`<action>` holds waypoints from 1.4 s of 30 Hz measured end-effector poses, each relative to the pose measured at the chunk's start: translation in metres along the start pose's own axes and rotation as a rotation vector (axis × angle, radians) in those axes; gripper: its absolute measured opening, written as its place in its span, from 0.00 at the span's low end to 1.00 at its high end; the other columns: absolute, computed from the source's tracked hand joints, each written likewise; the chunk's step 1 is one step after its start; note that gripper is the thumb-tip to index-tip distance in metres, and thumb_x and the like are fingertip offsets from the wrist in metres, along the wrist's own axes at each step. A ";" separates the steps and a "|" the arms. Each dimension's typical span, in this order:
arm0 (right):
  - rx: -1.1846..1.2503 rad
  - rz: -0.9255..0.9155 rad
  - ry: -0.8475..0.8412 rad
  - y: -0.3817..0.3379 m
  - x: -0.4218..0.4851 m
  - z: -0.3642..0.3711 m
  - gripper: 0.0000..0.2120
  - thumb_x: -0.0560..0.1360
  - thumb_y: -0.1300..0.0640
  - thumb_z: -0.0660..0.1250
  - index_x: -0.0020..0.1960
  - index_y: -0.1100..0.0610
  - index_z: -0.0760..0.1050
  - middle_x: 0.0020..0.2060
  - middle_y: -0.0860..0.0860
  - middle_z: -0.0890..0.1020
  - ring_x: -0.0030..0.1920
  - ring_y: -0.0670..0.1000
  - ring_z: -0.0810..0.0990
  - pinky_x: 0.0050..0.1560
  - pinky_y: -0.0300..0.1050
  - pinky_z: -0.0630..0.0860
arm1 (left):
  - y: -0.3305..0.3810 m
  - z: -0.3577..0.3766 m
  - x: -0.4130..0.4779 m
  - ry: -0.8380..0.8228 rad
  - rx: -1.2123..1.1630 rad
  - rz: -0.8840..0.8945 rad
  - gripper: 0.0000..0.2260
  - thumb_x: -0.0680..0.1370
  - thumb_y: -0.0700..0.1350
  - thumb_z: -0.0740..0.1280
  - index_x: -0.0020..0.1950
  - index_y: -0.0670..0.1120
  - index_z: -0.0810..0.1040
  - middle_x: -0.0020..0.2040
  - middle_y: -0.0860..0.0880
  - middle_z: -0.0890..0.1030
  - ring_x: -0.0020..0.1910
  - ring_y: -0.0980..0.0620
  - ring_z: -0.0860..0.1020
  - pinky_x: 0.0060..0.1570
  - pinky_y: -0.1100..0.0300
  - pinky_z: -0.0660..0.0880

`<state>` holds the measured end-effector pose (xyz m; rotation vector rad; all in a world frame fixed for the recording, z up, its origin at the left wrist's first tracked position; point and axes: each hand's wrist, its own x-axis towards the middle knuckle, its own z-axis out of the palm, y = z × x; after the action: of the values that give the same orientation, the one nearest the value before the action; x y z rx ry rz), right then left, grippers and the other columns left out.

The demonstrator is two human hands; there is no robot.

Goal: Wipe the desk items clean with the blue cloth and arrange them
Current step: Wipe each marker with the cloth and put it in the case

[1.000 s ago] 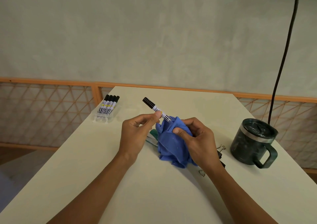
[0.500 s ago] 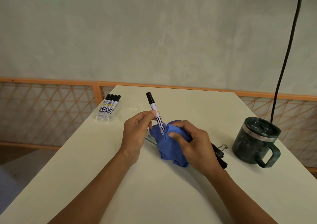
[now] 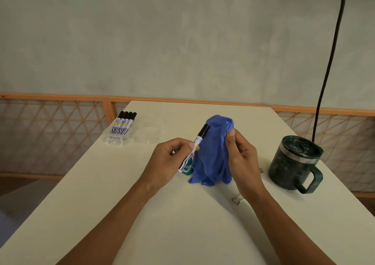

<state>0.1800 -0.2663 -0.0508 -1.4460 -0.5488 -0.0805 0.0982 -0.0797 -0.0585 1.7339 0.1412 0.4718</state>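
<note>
The left hand (image 3: 170, 159) pinches a white marker pen with a black cap (image 3: 195, 145) at mid-barrel, cap end raised. It sits just left of the bunched blue cloth (image 3: 213, 153), which the right hand (image 3: 242, 159) grips in curled fingers (image 3: 231, 140) so that it hangs toward the pale surface (image 3: 142, 214).

To wipe well, I judge the cloth should wrap the barrel and slide along it while the left fingers turn the pen, shifting the pinch so the covered patch is cleaned too. Beyond the left fingers, four like pens (image 3: 125, 120) lie in a clear plastic tray (image 3: 113, 140), probably this pen's place.

Whether pen and cloth touch is unclear. A green thing (image 3: 187, 168) below the pen, half behind the cloth, cannot be identified. Only a wire clip handle (image 3: 237, 200) shows beside the right forearm.
</note>
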 end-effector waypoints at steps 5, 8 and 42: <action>-0.021 -0.035 -0.108 0.000 0.001 0.001 0.12 0.83 0.55 0.71 0.66 0.49 0.83 0.58 0.42 0.88 0.59 0.45 0.86 0.57 0.41 0.84 | 0.000 -0.001 0.000 -0.075 0.062 0.037 0.08 0.85 0.47 0.70 0.51 0.50 0.89 0.43 0.48 0.86 0.40 0.53 0.76 0.40 0.62 0.73; -0.017 -0.024 -0.083 -0.001 0.002 -0.002 0.10 0.82 0.57 0.73 0.62 0.51 0.84 0.55 0.45 0.88 0.57 0.49 0.87 0.55 0.44 0.85 | -0.002 -0.001 0.000 -0.117 0.094 0.035 0.09 0.86 0.48 0.69 0.52 0.51 0.89 0.41 0.50 0.85 0.38 0.51 0.75 0.43 0.54 0.72; -0.148 0.008 0.182 0.011 0.004 0.001 0.10 0.84 0.43 0.68 0.58 0.47 0.82 0.44 0.41 0.87 0.46 0.43 0.86 0.43 0.36 0.80 | 0.015 -0.008 -0.004 -0.231 0.030 -0.031 0.09 0.84 0.47 0.71 0.52 0.44 0.91 0.42 0.51 0.88 0.44 0.57 0.84 0.48 0.67 0.77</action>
<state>0.1869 -0.2626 -0.0591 -1.5664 -0.3940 -0.2490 0.0892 -0.0769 -0.0434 1.7993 0.0095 0.2450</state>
